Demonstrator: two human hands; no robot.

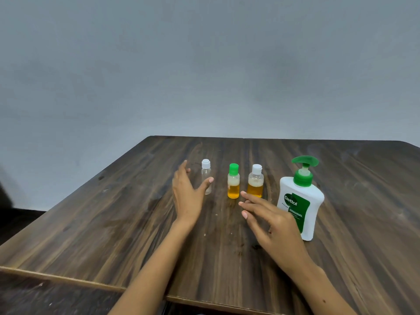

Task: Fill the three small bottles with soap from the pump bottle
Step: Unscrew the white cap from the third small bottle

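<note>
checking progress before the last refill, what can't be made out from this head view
- Whether the left hand touches the empty bottle: its thumb overlaps the bottle and the hand is motion-blurred.
- The small print on the pump bottle: too small, and the right hand covers the label's lower left.
- Whether the three caps are screwed tight: too small to tell.

White pump bottle (302, 201) with green label; dark wood-grain table (113, 223).
</note>
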